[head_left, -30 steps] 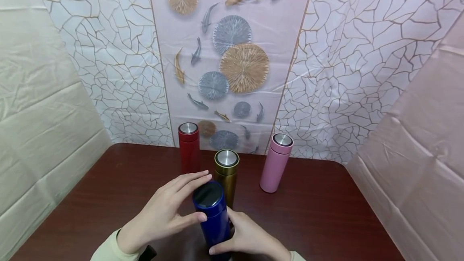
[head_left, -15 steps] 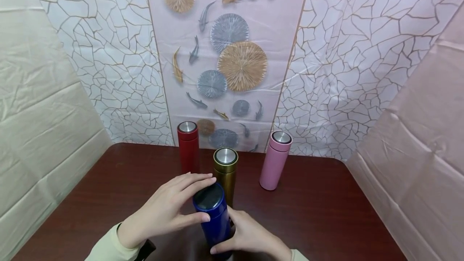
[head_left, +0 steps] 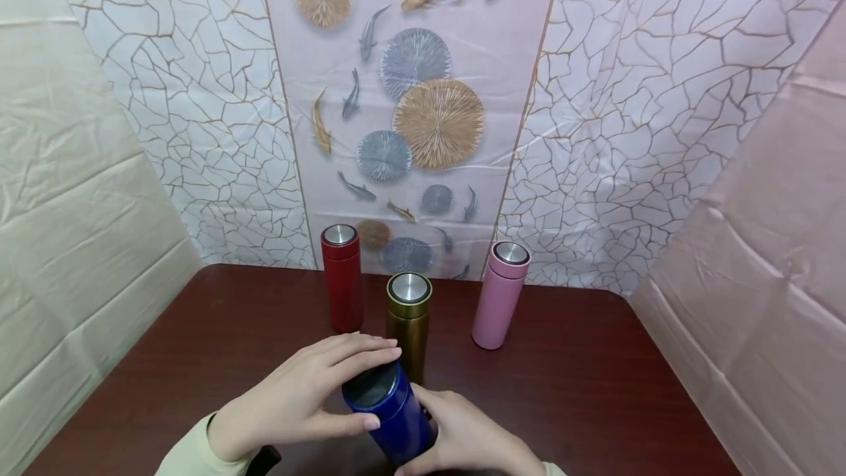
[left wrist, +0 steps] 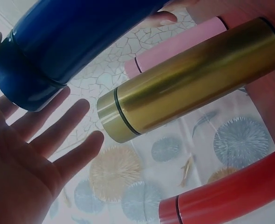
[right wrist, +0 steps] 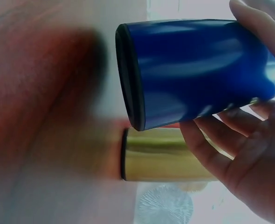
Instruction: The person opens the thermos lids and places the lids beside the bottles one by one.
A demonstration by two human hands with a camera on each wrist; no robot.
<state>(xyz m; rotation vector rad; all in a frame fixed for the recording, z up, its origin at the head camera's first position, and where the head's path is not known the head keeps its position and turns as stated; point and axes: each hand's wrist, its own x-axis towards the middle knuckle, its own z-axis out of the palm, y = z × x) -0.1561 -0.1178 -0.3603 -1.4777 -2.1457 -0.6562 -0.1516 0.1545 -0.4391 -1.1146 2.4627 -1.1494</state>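
Note:
A blue thermos flask (head_left: 406,424) leans in front of me, its dark lid (head_left: 371,386) toward the left. My right hand (head_left: 465,435) grips its lower body. My left hand (head_left: 311,395) is at the lid, thumb on the near side and index finger across the far rim; several other fingers (left wrist: 63,135) stretch out past it. In the right wrist view the flask's base (right wrist: 130,77) is apart from the table. Just behind stands a gold thermos flask (head_left: 408,329), partly hidden by the blue one.
A red thermos flask (head_left: 342,281) stands upright at the back left. Further right is a pink thermos flask (head_left: 501,296). They stand on a dark red-brown table (head_left: 581,388), with patterned cloth (head_left: 595,131) hanging behind and plain cloth at both sides.
The blue flask has tilted further, its top moving lower and slightly left in the head view. Both hands moved down with it. The other flasks stayed in place.

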